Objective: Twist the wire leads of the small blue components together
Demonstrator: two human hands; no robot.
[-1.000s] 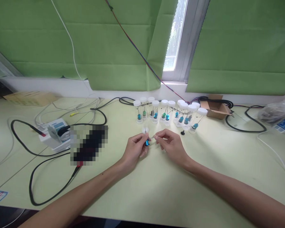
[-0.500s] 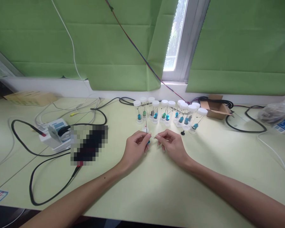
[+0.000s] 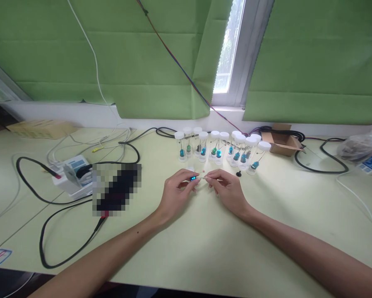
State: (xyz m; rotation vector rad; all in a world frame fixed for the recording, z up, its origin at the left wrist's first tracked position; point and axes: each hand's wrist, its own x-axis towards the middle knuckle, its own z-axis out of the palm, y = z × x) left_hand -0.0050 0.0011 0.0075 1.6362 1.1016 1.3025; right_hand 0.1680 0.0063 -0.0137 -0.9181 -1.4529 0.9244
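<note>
My left hand [image 3: 176, 192] is closed in a pinch on a small glossy blue piece [image 3: 193, 178] with a thin wire-like stem [image 3: 201, 178]. The stem points to the right, where the fingertips of my right hand [image 3: 227, 188] pinch its far end. The blue piece is too small for me to tell its kind. Just beyond my hands stand several clear tubes with white caps [image 3: 179, 135], holding similar blue or green pieces on thin stems. A small reddish bit [image 3: 203, 171] shows past my fingertips, and a pale, partly hidden object [image 3: 190, 169] lies behind my left hand.
A small black knob-like part [image 3: 238, 174] lies near the tubes. An open cardboard box [image 3: 283, 147] stands at the back right. On the left are a white power strip [image 3: 72, 178], a blurred-out dark object [image 3: 117, 190] and looping black cables [image 3: 40, 236].
The blue piece has turned between my fingers: its upright stem no longer shows, and its glossy face now does. Both hands stay in nearly the same place.
</note>
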